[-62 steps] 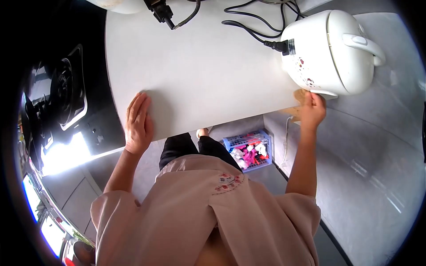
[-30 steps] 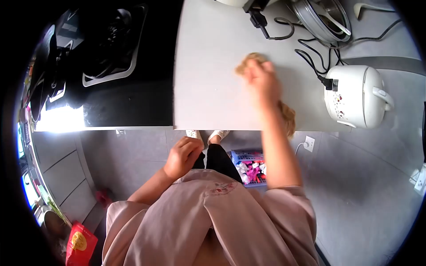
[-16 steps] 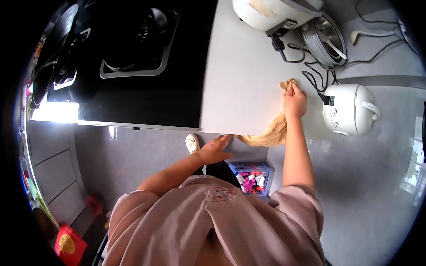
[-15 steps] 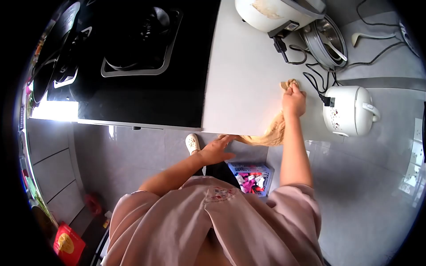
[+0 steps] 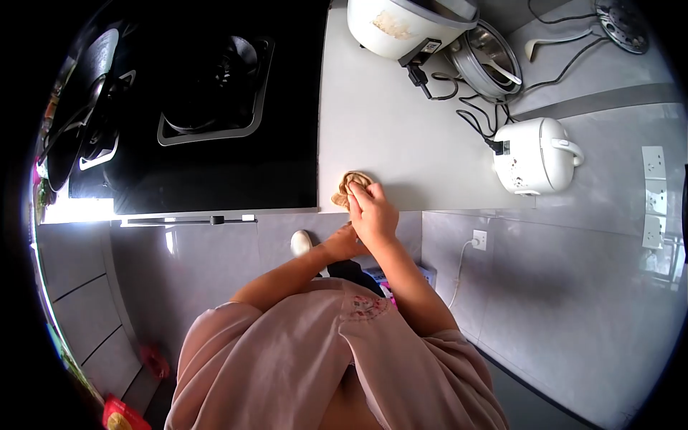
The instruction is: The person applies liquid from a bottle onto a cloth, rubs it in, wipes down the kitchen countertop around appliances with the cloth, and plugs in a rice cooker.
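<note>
My right hand (image 5: 374, 215) is closed on a tan cloth (image 5: 351, 188), which lies bunched at the front edge of the light counter (image 5: 401, 136), close to the black stove top. Just below the counter edge, my left hand (image 5: 342, 242) is partly behind my right hand and wrist. Its fingers are mostly hidden, so what it holds, if anything, cannot be made out.
A black stove (image 5: 215, 172) is at the left. A large white cooker (image 5: 408, 27), a metal pot (image 5: 486, 61) with a spoon, cables and a small white rice cooker (image 5: 537, 156) stand along the right. A blue basket (image 5: 428, 275) is on the floor.
My right hand has moved left along the counter to its front edge with the cloth. The cloth's long hanging part no longer shows. My hands are now close together and overlap in view.
</note>
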Action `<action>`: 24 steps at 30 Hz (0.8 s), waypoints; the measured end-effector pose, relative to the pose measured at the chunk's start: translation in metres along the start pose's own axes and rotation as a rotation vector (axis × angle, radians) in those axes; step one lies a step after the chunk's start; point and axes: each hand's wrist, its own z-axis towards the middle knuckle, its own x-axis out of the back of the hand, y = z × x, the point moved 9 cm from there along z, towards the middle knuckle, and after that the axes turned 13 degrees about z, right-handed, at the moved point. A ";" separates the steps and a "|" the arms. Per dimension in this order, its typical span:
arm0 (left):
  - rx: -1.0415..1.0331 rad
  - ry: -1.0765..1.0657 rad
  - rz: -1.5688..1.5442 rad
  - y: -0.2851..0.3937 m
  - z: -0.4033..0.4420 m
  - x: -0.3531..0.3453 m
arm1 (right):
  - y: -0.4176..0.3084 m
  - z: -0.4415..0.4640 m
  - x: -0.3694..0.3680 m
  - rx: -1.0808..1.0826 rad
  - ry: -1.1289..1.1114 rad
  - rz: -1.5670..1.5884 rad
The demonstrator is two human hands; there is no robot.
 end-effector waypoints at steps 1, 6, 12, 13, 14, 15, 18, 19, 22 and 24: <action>-0.056 0.062 0.141 -0.021 0.010 -0.013 | 0.001 0.000 -0.001 -0.001 -0.003 0.000; 0.270 0.058 0.407 0.029 -0.013 0.041 | 0.030 0.007 0.018 -0.068 0.010 -0.049; 0.077 -0.113 0.282 0.082 0.022 0.032 | 0.138 0.058 0.068 -0.335 0.178 -0.360; 0.057 -0.173 -0.058 0.096 0.026 0.025 | 0.154 0.070 0.077 -0.345 0.231 -0.374; 0.032 -0.228 -0.397 0.108 0.027 0.021 | 0.172 0.084 0.083 -0.360 0.251 -0.385; 0.047 -0.306 -0.448 0.110 0.023 0.015 | 0.189 0.103 0.088 -0.394 0.235 -0.422; -0.037 -0.342 -0.729 0.113 0.018 -0.008 | 0.261 0.172 0.088 -0.389 0.222 -0.107; -0.023 -0.358 -0.764 0.117 0.019 -0.005 | 0.250 0.184 0.082 -0.384 0.219 -0.098; 0.064 -0.297 -0.865 0.133 0.020 -0.001 | 0.156 0.177 0.051 -0.158 0.072 -0.141; 0.146 -0.300 -0.702 0.128 0.032 -0.007 | 0.104 0.137 0.037 -0.022 -0.039 -0.063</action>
